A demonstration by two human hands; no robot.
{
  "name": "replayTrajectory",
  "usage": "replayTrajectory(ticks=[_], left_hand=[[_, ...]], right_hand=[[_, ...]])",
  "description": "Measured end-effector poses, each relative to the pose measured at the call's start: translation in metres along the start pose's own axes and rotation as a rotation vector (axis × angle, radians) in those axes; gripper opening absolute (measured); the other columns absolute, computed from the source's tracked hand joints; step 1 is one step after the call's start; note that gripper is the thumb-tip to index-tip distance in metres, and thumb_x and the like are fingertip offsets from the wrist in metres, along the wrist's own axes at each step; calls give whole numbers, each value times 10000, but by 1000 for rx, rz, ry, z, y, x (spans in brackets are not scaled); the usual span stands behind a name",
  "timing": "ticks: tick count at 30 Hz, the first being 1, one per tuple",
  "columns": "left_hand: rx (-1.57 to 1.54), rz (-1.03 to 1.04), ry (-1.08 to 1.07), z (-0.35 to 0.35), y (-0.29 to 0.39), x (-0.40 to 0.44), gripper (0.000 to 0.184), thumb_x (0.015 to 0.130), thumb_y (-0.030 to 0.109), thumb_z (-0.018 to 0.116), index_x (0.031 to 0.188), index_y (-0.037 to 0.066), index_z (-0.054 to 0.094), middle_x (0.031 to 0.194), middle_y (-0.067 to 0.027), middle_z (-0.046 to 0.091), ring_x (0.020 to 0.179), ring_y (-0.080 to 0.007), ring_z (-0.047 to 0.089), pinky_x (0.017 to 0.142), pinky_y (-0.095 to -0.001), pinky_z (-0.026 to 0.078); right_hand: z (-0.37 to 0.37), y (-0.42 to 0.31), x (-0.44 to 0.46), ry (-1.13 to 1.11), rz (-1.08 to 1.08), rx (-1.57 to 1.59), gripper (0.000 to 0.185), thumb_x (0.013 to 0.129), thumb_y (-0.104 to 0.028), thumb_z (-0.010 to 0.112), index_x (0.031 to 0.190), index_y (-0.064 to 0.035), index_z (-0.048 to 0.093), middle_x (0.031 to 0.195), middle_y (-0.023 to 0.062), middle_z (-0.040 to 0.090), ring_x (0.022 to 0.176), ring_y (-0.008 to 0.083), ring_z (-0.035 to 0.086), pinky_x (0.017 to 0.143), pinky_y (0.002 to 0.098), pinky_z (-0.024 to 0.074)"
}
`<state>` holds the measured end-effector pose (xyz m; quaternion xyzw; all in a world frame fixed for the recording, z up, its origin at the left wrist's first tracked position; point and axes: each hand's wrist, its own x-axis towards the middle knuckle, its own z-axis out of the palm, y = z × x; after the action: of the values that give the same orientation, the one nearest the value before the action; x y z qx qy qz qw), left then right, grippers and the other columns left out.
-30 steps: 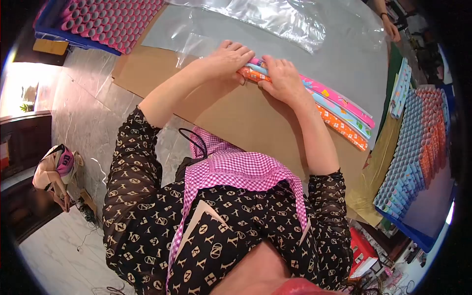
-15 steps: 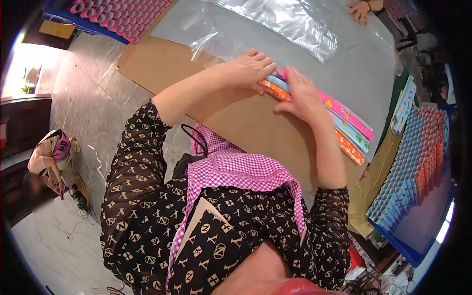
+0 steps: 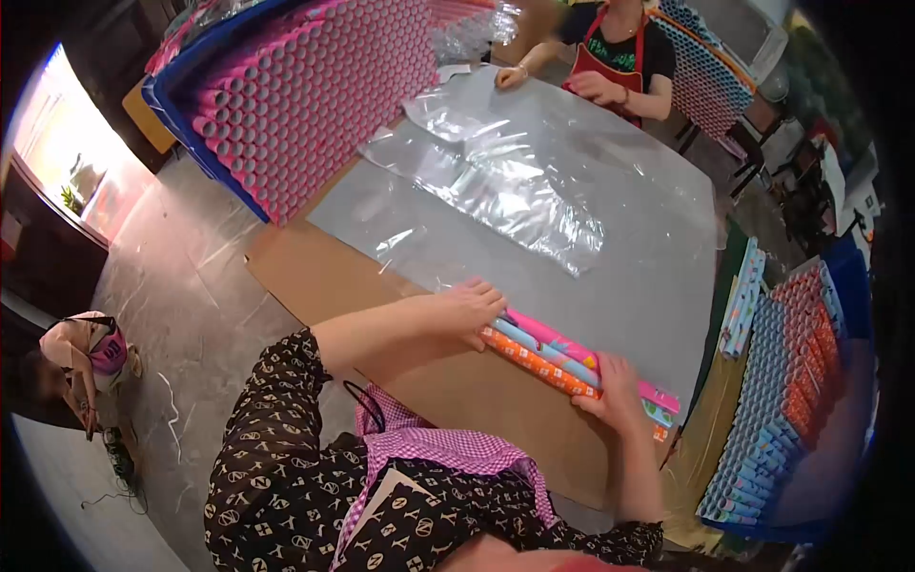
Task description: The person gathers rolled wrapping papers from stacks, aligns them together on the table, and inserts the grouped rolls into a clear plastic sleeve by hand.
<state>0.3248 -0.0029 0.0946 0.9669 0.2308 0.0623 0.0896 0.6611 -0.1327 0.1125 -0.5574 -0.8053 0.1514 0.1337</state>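
Head view, rolls: pink roll (image 3: 553, 340), blue roll (image 3: 545, 350) and orange roll (image 3: 538, 364) lie side by side at the boundary of grey surface (image 3: 658, 267) and brown board (image 3: 419, 381); from my remote seat I count pink as farthest from the wearer, orange as nearest.
Long axis: slanting from upper left to lower right, the three rolls roughly parallel to one another.
Left hand (image 3: 469, 311): on the upper-left end of the bundle, fingers held together over the top, thumb toward the near side; it covers the roll ends, so I cannot tell whether these are level.
Right hand (image 3: 618, 396): farther down the same axis, spanning the rolls crosswise, thumb against the orange one and fingers across toward the pink; I cannot tell how firmly it presses.
Key relation: from the left hand, the rolls run rightward and down the view; the right hand is nearer the lower-right ends, which I see projecting just beyond it.
Beyond the rolls: clear film (image 3: 505, 205) on the grey surface, apart from both hands.
Flanks: stacked pink tubes (image 3: 324, 95) at upper left, stacked blue and orange tubes (image 3: 762, 400) at right.
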Motion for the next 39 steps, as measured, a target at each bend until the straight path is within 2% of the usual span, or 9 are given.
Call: replayTrajectory(ticks=[6,13,28,30,34,37,39], left_hand=[[-3,96,-22,5,8,14,855,611,426,838,1213,-63,477,1124,-173,533,1094,-325,510,954,-407,394],[-20,136,-43,11,22,33,882,614,436,835,1233,-70,462,1115,-169,524,1082,-333,511,937,-410,398],[-74,232,65,39,62,76,854,560,426,854,1154,-81,509,1062,-163,547,1009,-311,523,893,-389,417],[-56,255,90,41,67,79,844,561,426,851,1144,-86,517,1046,-161,549,1003,-308,526,886,-383,420],[-11,259,140,44,74,79,826,561,425,841,1126,-92,532,1037,-163,552,1000,-303,531,882,-369,424],[-37,228,139,46,75,78,820,557,408,841,1131,-88,530,1049,-165,551,1008,-305,531,888,-370,422],[-60,212,106,43,74,77,819,555,397,842,1137,-86,527,1059,-166,549,1016,-307,529,894,-375,419]], right_hand=[[5,-8,-7,0,65,8,820,630,-324,825,1283,13,463,1211,187,529,1110,382,471,976,455,396],[16,-14,-10,79,43,-16,814,624,-326,823,1273,14,470,1192,179,539,1076,378,481,958,455,399],[35,-22,2,148,-2,-16,752,653,-327,816,1232,13,477,1155,172,552,1047,374,501,938,456,404],[38,-27,7,183,-34,-27,726,651,-330,817,1203,9,490,1113,158,554,1017,356,504,890,462,410],[48,-29,14,228,-60,-12,706,656,-320,815,1191,10,494,1104,159,556,1017,355,506,881,455,411],[45,-30,13,148,-9,27,767,668,-302,815,1261,37,465,1147,192,566,1039,382,518,930,462,422],[45,-31,12,171,-7,31,875,620,-336,846,1290,50,437,1209,207,540,1057,405,504,938,476,419]])
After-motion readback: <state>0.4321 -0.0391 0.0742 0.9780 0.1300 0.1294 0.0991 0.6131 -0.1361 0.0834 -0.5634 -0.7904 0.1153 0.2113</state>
